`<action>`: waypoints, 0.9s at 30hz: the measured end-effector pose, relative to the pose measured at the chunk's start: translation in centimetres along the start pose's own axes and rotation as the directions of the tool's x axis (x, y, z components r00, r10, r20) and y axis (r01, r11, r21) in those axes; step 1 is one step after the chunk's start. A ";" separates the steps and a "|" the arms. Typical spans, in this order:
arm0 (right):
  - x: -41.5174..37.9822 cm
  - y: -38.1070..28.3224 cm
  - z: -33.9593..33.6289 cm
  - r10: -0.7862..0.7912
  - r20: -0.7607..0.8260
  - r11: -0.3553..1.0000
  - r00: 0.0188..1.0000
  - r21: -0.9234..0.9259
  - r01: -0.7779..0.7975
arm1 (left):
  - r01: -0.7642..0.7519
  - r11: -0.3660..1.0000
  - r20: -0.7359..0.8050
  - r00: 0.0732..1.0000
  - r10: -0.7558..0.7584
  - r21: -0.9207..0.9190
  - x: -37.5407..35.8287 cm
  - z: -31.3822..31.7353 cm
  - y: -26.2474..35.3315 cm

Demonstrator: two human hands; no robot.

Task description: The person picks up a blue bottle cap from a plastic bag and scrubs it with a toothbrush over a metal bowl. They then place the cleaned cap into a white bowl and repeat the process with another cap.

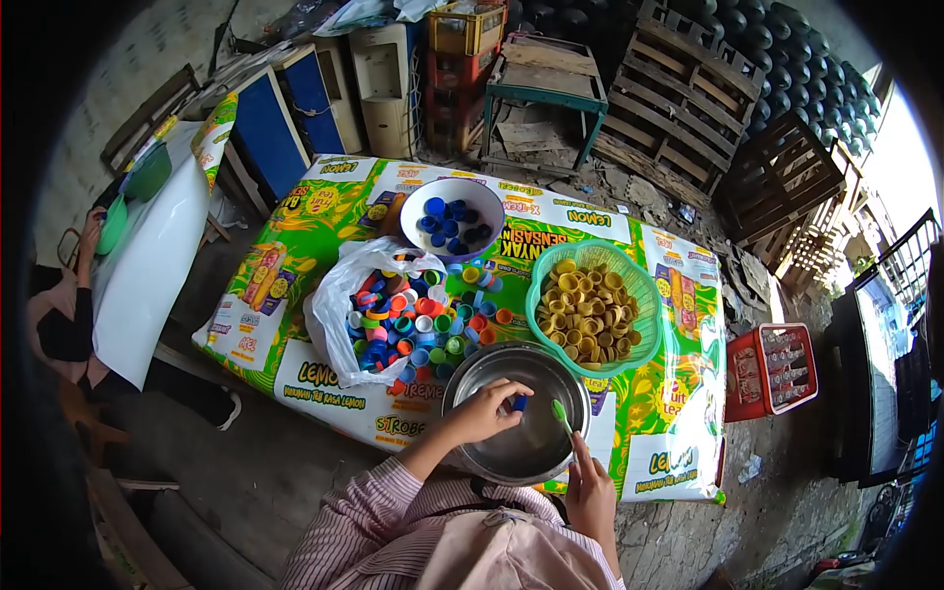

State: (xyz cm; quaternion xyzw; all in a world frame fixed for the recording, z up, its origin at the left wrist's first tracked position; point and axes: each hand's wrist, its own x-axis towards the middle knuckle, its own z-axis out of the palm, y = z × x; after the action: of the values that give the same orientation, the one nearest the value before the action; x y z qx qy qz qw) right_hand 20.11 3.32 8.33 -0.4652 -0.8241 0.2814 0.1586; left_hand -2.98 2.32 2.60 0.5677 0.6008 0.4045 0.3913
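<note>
My left hand [484, 413] is over the metal basin [454, 433], its fingers closed on a dark blue bottle cap [519, 403]. At the basin's right side my right hand [590, 490] grips a toothbrush [561, 414], its green head pointing into the basin. Water seems to lie in the basin, though I cannot be sure. Just beyond it, a white plastic bag [332, 320] spills mixed coloured caps [425, 323] onto the table. A green basket [649, 295] full of yellow caps [587, 313] stands to the right. Farther back, a white bowl [482, 197] holds several blue caps [447, 221].
A printed lemon-drink sheet covers the table [678, 393]. Another person's hand [93, 231] is by a green container [114, 224] at far left. A red crate [772, 372] stands on the floor at right; wooden pallets [678, 88] and a small table [546, 74] are behind.
</note>
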 end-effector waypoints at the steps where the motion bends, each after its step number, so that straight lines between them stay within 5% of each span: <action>1: 0.1 0.2 0.1 0.034 0.035 0.998 0.999 -0.052 -0.032 | -0.065 0.996 -0.016 0.998 0.064 -0.055 1.1 -1.0 -0.4; 2: 0.1 0.2 0.2 0.047 0.025 0.999 0.999 -0.028 -0.046 | 0.057 0.993 0.020 0.998 -0.056 -0.104 2.0 -2.4 -0.8; 4: -0.2 -0.1 0.4 0.024 -0.018 1.000 1.000 -0.008 -0.024 | 0.047 0.995 -0.108 0.993 -0.056 -0.086 4.7 -5.1 -1.9; 5: -0.3 -0.1 0.5 0.004 -0.065 1.000 0.998 0.012 -0.003 | -0.083 0.996 -0.197 0.977 0.084 0.016 6.7 -6.7 -3.0; 8: -1.3 0.3 0.8 0.052 -0.044 0.998 0.998 0.023 -0.051 | -0.064 0.991 -0.375 0.927 0.015 -0.119 13.0 -12.4 -3.6; 9: -1.6 0.3 0.8 0.091 -0.019 0.995 0.996 0.047 -0.090 | -0.072 0.981 -0.457 0.877 0.147 0.178 15.2 -14.4 -4.8; 10: -1.8 0.4 0.9 0.091 -0.033 0.996 0.995 0.023 -0.090 | -0.022 0.999 -0.497 0.867 0.033 0.027 15.7 -15.3 -3.7; 11: -1.9 0.4 0.8 0.093 -0.038 0.996 0.995 0.018 -0.092 | 0.171 0.931 -0.620 0.781 0.072 0.323 17.1 -15.8 -5.2; 14: -2.2 0.7 0.9 0.131 -0.030 0.991 0.991 0.038 -0.130 | 0.312 0.919 -0.649 0.756 -0.086 0.241 16.2 -15.4 -4.8; 16: -2.0 0.8 1.0 0.143 -0.020 0.989 0.990 0.046 -0.142 | -0.008 0.995 -0.613 0.787 0.066 0.096 13.8 -14.4 -6.2; 17: -2.0 0.9 1.1 0.151 -0.014 0.987 0.988 0.055 -0.150 | 0.009 0.969 -0.620 0.770 0.150 0.246 12.3 -14.3 -8.1; 18: -2.0 1.1 1.3 0.148 -0.005 0.988 0.989 0.055 -0.147 | -0.050 0.994 -0.663 0.748 -0.027 -0.097 9.5 -13.8 -6.4; 19: -1.9 1.6 1.8 0.092 -0.060 0.995 0.994 0.047 -0.089 | -0.019 0.926 -0.727 0.613 0.308 0.376 7.8 -13.6 -10.4; 20: -1.7 1.8 2.1 0.034 -0.115 0.999 0.993 0.036 -0.031 | -0.084 0.995 -0.820 0.566 0.088 0.050 4.8 -13.2 -9.4; 22: -1.3 1.3 1.9 0.058 -0.094 0.997 0.994 0.061 -0.053 | -0.121 0.992 -0.906 0.424 0.020 -0.034 -0.2 -12.1 -8.4; 23: -1.2 1.1 1.8 0.089 -0.072 0.993 0.993 0.081 -0.083 | -0.138 0.979 -0.900 0.429 -0.080 -0.153 -2.1 -12.0 -8.6; 25: -0.7 1.1 2.0 0.029 -0.100 0.997 0.995 0.075 -0.022 | 0.208 0.975 -0.923 0.385 -0.009 0.078 -4.6 -11.7 -6.0; 27: -0.1 0.7 2.0 0.034 -0.056 0.997 0.998 0.066 -0.030 | 0.257 0.856 -0.842 0.441 0.310 0.449 -5.1 -12.3 -6.1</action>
State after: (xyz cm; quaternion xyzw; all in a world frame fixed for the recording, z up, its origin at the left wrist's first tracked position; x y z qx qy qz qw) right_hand 19.60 2.85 6.36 -0.4808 -0.8021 0.2971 0.1927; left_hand -16.37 -3.43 1.43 0.3584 0.7898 0.4711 -0.1609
